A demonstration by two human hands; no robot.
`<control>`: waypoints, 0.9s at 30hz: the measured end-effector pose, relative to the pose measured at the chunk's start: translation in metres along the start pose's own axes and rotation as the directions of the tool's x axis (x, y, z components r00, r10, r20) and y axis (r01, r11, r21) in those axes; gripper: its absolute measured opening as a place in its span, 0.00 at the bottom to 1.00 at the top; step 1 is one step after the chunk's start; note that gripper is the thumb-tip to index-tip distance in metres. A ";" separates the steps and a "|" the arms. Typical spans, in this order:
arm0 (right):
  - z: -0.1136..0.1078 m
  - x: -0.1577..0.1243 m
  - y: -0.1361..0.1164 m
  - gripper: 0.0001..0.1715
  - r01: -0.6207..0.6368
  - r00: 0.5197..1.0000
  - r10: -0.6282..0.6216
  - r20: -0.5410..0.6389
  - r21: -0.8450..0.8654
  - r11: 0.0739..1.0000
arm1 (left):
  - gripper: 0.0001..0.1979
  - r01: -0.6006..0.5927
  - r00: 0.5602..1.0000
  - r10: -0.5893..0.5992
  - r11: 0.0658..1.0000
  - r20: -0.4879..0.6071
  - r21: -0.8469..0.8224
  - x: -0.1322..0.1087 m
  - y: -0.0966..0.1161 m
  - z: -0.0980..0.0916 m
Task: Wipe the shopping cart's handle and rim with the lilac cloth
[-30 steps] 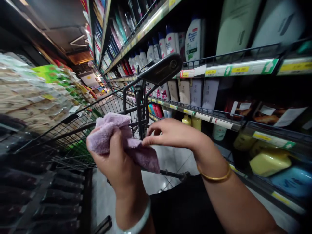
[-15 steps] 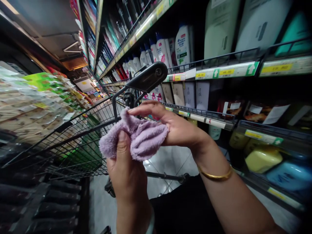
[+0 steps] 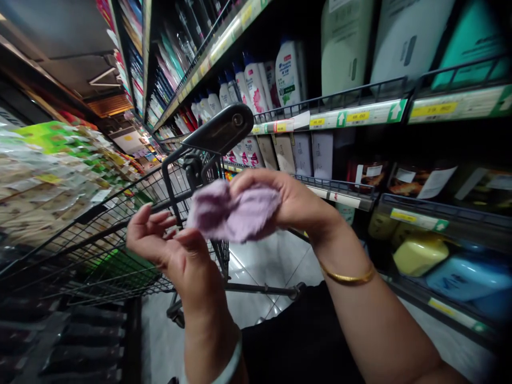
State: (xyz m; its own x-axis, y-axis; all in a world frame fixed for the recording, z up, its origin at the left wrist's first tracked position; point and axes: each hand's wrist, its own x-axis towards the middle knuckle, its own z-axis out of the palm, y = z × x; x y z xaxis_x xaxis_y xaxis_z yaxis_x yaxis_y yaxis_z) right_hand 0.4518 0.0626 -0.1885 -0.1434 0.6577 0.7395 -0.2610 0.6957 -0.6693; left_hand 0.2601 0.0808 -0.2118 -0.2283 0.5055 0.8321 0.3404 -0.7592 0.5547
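Note:
A small lilac fleece cloth (image 3: pixel 234 210) is bunched up in front of me at chest height. My right hand (image 3: pixel 296 205) grips it from the right, fingers curled over its top edge; a gold bangle sits on that wrist. My left hand (image 3: pixel 168 248) is just left of the cloth, palm up, fingers loosely spread and holding nothing; its thumb side lies close to the cloth's lower left edge. Right behind the cloth stands a black wire shopping cart (image 3: pixel 100 234) with its dark handle (image 3: pixel 218 130) tilted above my hands.
On the right run shelves (image 3: pixel 360 114) of shampoo bottles, boxes and tubs with yellow price tags. Stacked packaged goods (image 3: pixel 52 170) line the left side of the aisle. Pale glossy floor tiles (image 3: pixel 264 261) show under the cart.
My left hand has let go of the cloth and opened, dropping down to the left. My right hand now holds the cloth alone. The view has drifted right.

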 end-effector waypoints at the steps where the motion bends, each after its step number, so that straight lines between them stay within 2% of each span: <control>1: -0.002 0.001 0.006 0.18 -0.005 0.991 0.013 -0.136 0.059 0.998 | 0.43 -0.069 0.997 0.071 0.996 -0.036 0.061 0.003 -0.003 -0.001; 3: -0.003 0.005 0.018 0.21 0.030 0.919 0.020 -0.395 0.120 0.992 | 0.42 -0.166 0.985 0.172 0.975 -0.026 0.150 0.011 -0.006 -0.002; 4: 0.000 0.008 0.023 0.24 0.048 0.878 0.015 -0.479 0.119 0.992 | 0.41 -0.187 0.982 0.187 0.963 0.018 0.196 0.016 -0.008 -0.002; 6: 0.010 0.013 0.034 0.30 0.054 0.838 0.010 -0.545 0.102 0.993 | 0.38 -0.199 0.977 0.167 0.941 0.133 0.273 0.026 -0.011 -0.002; 9: 0.027 0.017 0.049 0.36 -0.001 0.877 0.051 -0.478 0.104 0.995 | 0.31 -0.250 0.955 0.167 0.899 0.246 0.361 0.041 -0.017 0.000; 11: 0.033 0.017 0.060 0.32 -0.102 0.910 0.141 -0.390 0.120 0.988 | 0.25 -0.281 0.948 0.185 0.869 0.259 0.408 0.047 -0.022 -0.001; 13: 0.035 0.016 0.068 0.25 -0.215 0.900 0.263 -0.348 0.171 0.962 | 0.21 -0.279 0.952 0.188 0.855 0.241 0.436 0.049 -0.025 -0.002; 15: 0.036 0.016 0.071 0.21 -0.238 0.867 0.335 -0.368 0.286 0.928 | 0.20 -0.270 0.957 0.190 0.857 0.217 0.440 0.048 -0.025 -0.004; 17: 0.040 0.016 0.068 0.21 -0.128 0.858 0.296 -0.420 0.383 0.915 | 0.19 -0.266 0.959 0.189 0.855 0.209 0.445 0.045 -0.023 -0.006; 20: 0.047 0.018 0.062 0.23 0.021 0.884 0.147 -0.444 0.352 0.936 | 0.16 -0.255 0.963 0.177 0.850 0.205 0.462 0.041 -0.018 -0.009; 22: 0.050 0.019 0.063 0.23 -0.025 0.911 0.149 -0.384 0.309 0.951 | 0.17 -0.247 0.967 0.186 0.851 0.175 0.463 0.039 -0.015 -0.011; 25: 0.052 0.020 0.067 0.21 -0.185 0.920 0.261 -0.291 0.263 0.947 | 0.19 -0.240 0.970 0.225 0.866 0.088 0.438 0.035 -0.012 -0.013; 27: 0.055 0.020 0.066 0.20 -0.182 0.921 0.254 -0.296 0.249 0.951 | 0.22 -0.240 0.967 0.254 0.877 0.022 0.417 0.032 -0.011 -0.014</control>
State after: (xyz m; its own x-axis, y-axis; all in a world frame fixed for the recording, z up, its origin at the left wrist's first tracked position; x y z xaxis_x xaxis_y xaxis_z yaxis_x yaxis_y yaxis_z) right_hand 0.3798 0.1059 -0.2134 0.0846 0.8678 0.4896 -0.4603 0.4699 -0.7532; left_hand 0.2361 0.0995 -0.1909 -0.1144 0.3044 0.9456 0.7336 -0.6160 0.2870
